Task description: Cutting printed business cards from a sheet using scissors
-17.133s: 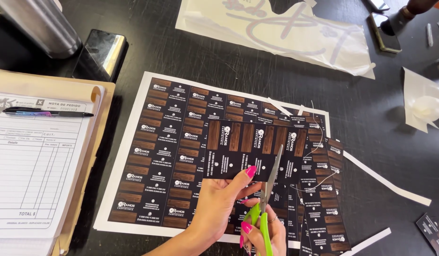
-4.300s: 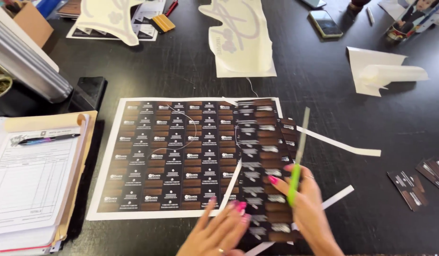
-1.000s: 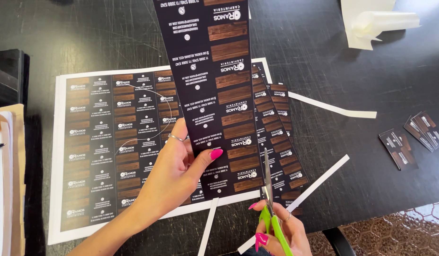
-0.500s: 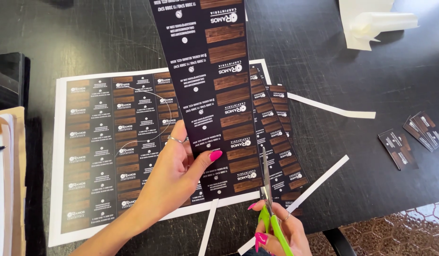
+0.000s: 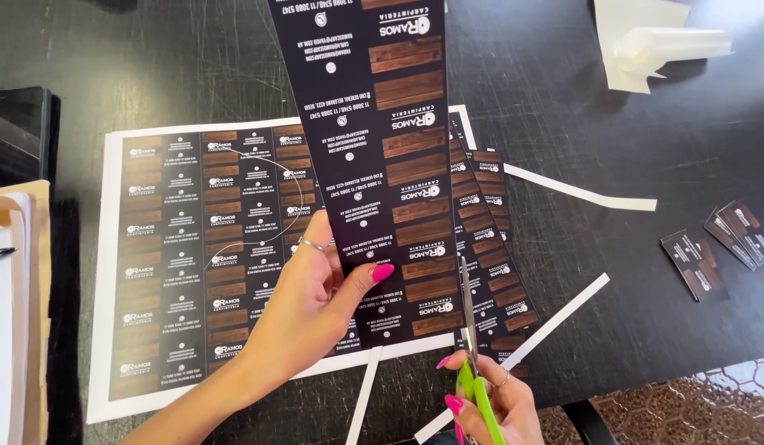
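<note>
My left hand (image 5: 312, 301) pinches a long dark printed strip (image 5: 382, 148) of small cards, thumb on its face, and holds it lifted over the table. My right hand (image 5: 489, 400) grips green-handled scissors (image 5: 468, 330), whose blades run up along the strip's right edge near its lower end. Under the strip lies a large printed sheet (image 5: 200, 247) of the same dark cards with a white border. More cut strips (image 5: 489, 247) lie fanned out to the right of the sheet.
White paper offcuts (image 5: 580, 191) lie on the black table (image 5: 662, 124). Loose cut cards (image 5: 720, 247) sit at the right. A clipboard with a form (image 5: 11, 330) is at the left edge, folded white paper (image 5: 654, 45) at the top right. The table's front edge is at the lower right.
Earlier both hands worked flat on the sheet. Within the last second the lifted strip and the scissors have barely moved.
</note>
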